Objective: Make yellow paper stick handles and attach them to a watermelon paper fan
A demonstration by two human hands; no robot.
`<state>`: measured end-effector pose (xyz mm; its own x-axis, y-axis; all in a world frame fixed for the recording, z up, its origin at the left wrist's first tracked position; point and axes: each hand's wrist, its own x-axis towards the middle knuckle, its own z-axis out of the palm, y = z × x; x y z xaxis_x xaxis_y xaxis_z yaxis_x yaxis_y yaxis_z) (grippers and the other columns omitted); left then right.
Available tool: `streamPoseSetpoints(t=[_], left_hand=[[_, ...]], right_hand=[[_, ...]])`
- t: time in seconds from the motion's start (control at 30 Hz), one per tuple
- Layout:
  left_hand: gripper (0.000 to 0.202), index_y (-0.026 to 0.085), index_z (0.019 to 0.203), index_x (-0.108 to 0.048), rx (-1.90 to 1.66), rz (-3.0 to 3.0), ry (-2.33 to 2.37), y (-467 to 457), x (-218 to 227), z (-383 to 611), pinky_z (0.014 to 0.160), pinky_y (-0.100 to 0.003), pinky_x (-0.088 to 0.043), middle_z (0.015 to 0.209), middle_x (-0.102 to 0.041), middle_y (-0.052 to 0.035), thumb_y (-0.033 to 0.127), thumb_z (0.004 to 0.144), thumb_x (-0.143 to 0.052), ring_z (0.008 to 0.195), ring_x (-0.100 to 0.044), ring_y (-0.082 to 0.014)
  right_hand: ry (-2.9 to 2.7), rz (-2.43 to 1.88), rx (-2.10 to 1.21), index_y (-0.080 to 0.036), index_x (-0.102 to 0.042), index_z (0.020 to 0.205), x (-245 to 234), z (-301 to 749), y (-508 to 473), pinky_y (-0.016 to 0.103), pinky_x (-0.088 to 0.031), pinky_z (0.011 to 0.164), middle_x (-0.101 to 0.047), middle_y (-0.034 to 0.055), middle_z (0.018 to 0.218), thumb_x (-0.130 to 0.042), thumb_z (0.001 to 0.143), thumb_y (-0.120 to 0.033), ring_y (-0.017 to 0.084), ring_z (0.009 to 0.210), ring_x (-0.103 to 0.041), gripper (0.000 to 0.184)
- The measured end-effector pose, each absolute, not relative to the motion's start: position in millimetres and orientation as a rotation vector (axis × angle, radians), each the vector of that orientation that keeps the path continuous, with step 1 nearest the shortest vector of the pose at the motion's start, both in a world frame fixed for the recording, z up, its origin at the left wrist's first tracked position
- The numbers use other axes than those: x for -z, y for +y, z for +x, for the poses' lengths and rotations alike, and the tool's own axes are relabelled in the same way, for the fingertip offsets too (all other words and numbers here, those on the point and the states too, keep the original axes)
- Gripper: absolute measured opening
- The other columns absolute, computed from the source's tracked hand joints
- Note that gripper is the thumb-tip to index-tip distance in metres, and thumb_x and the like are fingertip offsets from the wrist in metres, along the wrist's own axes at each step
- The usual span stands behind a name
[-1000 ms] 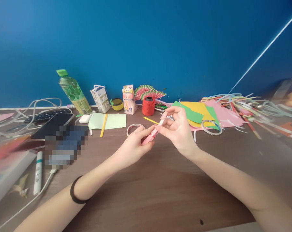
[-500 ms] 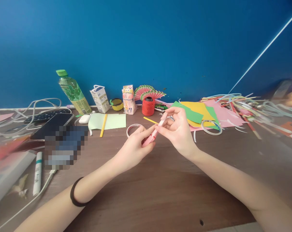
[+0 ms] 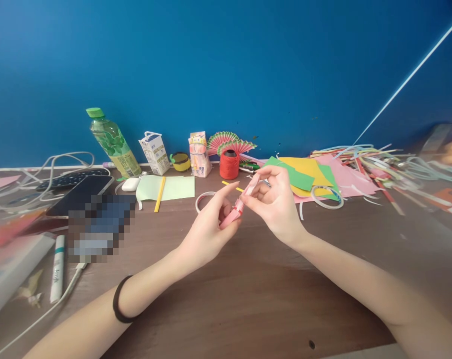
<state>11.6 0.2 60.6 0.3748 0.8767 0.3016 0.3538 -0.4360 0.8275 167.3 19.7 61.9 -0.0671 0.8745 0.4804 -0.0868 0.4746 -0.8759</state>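
Note:
Over the middle of the brown table [image 3: 248,289], both my hands grip one folded pink paper strip [image 3: 236,211]. My left hand [image 3: 207,229] pinches its lower end between thumb and fingers, with the index finger raised. My right hand [image 3: 276,202] pinches the upper end, fingers curled round it. Just behind my left hand lies a roll of tape [image 3: 203,199]. Part of the strip is hidden inside my fingers.
At the back stand a green-capped bottle [image 3: 112,142], a milk carton [image 3: 154,152], a pink carton [image 3: 199,154], red thread [image 3: 229,164] and paper fans [image 3: 229,142]. Coloured sheets [image 3: 308,174] and strips [image 3: 383,164] lie right. A phone [image 3: 80,192], cables [image 3: 42,167] and a marker [image 3: 57,269] lie left.
My left hand has shifted its hold on the strip, and its index finger has lifted. The right hand stays almost where it was.

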Motion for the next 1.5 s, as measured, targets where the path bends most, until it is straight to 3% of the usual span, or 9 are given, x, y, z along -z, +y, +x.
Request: streamPoseSetpoints(t=[0.3,0.47,0.57,0.8,1.13,1.5], left_hand=[[0.024,0.024,0.103,-0.045,-1.091,1.962,1.035,-1.1,-52.1,13.8,0.057,-0.022,-0.035,0.063,-0.033,0.006,0.014,0.081,-0.048,0.059,-0.037,-0.0094],[0.007,0.021,0.087,-0.049,-1.079,2.136,1.065,2.0,-48.7,12.1,0.059,-0.023,-0.036,0.075,-0.046,0.002,0.016,0.082,-0.048,0.063,-0.039,-0.0099],[0.007,0.021,0.084,-0.048,-1.113,2.188,1.053,4.6,-46.6,10.4,0.058,-0.023,-0.036,0.078,-0.049,0.0016,0.014,0.082,-0.048,0.062,-0.04,-0.0095],[0.012,0.021,0.087,-0.049,-1.233,2.355,0.998,10.8,-39.1,6.8,0.061,-0.023,-0.039,0.074,-0.048,0.0021,0.01,0.081,-0.049,0.064,-0.044,-0.01],[0.013,0.02,0.089,-0.051,-1.255,2.494,0.955,10.6,-33.5,7.7,0.063,-0.025,-0.043,0.08,-0.05,-0.0018,0.01,0.082,-0.047,0.075,-0.05,-0.0135],[0.016,0.019,0.09,-0.051,-1.308,2.633,0.885,9.2,-31.9,8.8,0.06,-0.024,-0.043,0.077,-0.05,-0.001,0.007,0.08,-0.05,0.068,-0.05,-0.0113]], right_hand=[[-1.439,-0.745,-0.923,-0.027,-0.036,0.099,-59.7,166.2,20.3,0.031,-0.054,0.069,-0.045,-0.0023,0.092,-0.068,0.071,-0.026,0.009,0.07,-0.059,0.043],[-1.453,-0.747,-0.931,-0.027,-0.036,0.1,-57.8,165.8,20.9,0.031,-0.053,0.069,-0.045,-0.003,0.09,-0.068,0.072,-0.027,0.01,0.07,-0.059,0.042],[-1.46,-0.747,-0.955,-0.027,-0.038,0.099,-57.8,167.5,22.8,0.03,-0.052,0.07,-0.047,-0.0032,0.087,-0.068,0.072,-0.026,0.011,0.073,-0.06,0.04],[-1.437,-0.842,-0.937,-0.023,-0.046,0.09,-57.5,177.9,36.5,0.03,-0.051,0.07,-0.055,-0.0012,0.083,-0.06,0.079,-0.026,0.012,0.071,-0.061,0.017],[-1.552,-0.887,-0.77,-0.022,-0.048,0.089,-51.6,180.0,39.5,0.03,-0.05,0.075,-0.058,0.0002,0.084,-0.063,0.077,-0.023,0.013,0.079,-0.059,0.019],[-1.614,-0.892,-0.736,-0.022,-0.049,0.089,-45.2,177.0,38.6,0.03,-0.049,0.075,-0.057,-0.0002,0.085,-0.061,0.077,-0.021,0.013,0.078,-0.058,0.017]])
